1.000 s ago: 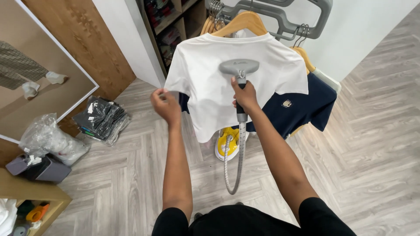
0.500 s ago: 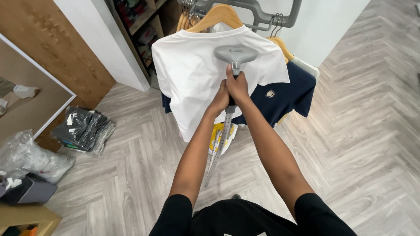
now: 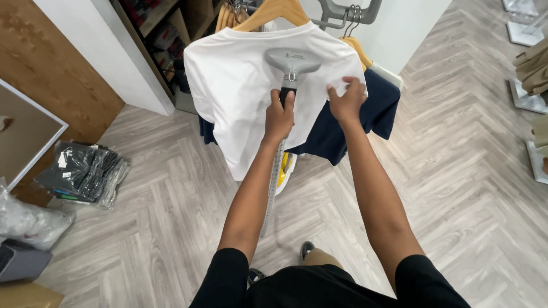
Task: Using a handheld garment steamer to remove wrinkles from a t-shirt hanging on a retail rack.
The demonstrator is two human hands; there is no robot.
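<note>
So the garment rack (image 3: 348, 8) is carrying a white t-shirt (image 3: 240, 91) on a wooden hanger (image 3: 274, 11) up front, with a navy t-shirt (image 3: 371, 114) hanging just behind it and a bit to the right. Over on the left floor there's a pile of folded dark clothes in clear plastic bags (image 3: 83, 171), and another clear bag with something white in it (image 3: 25, 219) near the bottom-left corner. The shelving unit (image 3: 165, 28) behind the rack has stuff in its compartments but it's too dark to make out what.

Left hand (image 3: 279, 117) is wrapped tight around the black grip of a grey garment steamer head (image 3: 292, 60), thumb pointing up along the handle, and the flat head sits against the upper middle of the white shirt. The ribbed hose (image 3: 274, 182) drops straight down under that forearm toward a yellow steamer base (image 3: 283, 168) on the floor. Right hand (image 3: 346, 102) is reached out, fingers curled and pinching the white shirt's right sleeve edge. Both arms are nearly straight.
</note>
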